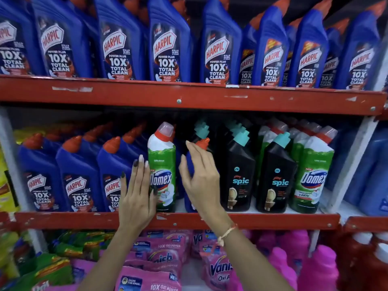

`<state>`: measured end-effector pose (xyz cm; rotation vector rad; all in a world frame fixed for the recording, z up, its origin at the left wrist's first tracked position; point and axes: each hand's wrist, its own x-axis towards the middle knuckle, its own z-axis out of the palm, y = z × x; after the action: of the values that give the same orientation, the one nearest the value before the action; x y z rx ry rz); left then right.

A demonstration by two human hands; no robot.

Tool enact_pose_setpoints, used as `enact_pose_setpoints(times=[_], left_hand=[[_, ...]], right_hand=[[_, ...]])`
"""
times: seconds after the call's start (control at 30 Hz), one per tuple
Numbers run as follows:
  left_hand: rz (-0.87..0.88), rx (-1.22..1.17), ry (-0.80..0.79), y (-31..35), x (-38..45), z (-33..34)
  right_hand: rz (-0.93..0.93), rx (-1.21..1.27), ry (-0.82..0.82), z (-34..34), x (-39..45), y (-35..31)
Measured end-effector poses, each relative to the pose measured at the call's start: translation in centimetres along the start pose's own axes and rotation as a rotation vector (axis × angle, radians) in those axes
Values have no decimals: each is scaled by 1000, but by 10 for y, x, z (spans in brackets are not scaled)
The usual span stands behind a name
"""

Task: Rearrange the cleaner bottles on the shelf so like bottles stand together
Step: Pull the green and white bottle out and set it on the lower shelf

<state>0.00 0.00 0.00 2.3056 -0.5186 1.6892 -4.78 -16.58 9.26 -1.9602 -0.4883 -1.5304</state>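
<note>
On the middle shelf [84, 220], a lone green Domex bottle [162, 164] stands between a row of blue Harpic bottles [77, 175] and a single blue Harpic bottle [190, 164] with an orange cap. My left hand [136, 194] lies flat with straight fingers against the Domex bottle's left edge, thumb on its label. My right hand [201, 177] is cupped around the single blue Harpic bottle, which stands on the shelf and is mostly hidden. To the right stand black Spic bottles [238, 171] and more green Domex bottles [312, 171].
The top shelf [189, 95] carries a full row of blue Harpic bottles [168, 45]. Below lie pink Vanish pouches [159, 255] and pink bottles [304, 259]. Yellow packs sit at far left and pale blue bottles [373, 175] at far right. A white upright [352, 162] bounds the shelf.
</note>
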Motion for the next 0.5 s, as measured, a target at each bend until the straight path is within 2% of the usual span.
enact_pose_setpoints(times=[0.07,0.13,0.27,0.4,0.5], left_hand=[[-40,21,-2,-6,-8,3],[-35,74,-8,-12,-22,11],[-5,121,-12,-22,-26,22],[-21,129,17,-24,-29,27],[-4,140,26,-24,-30,27]], right_hand=[[82,22,-39,10,10,-12],[211,67,-158,19,22,-26],[346,16,-292,41,38,-32],[423,-105,-286,54,38,-38],[422,-78,-238,55,37,-38]])
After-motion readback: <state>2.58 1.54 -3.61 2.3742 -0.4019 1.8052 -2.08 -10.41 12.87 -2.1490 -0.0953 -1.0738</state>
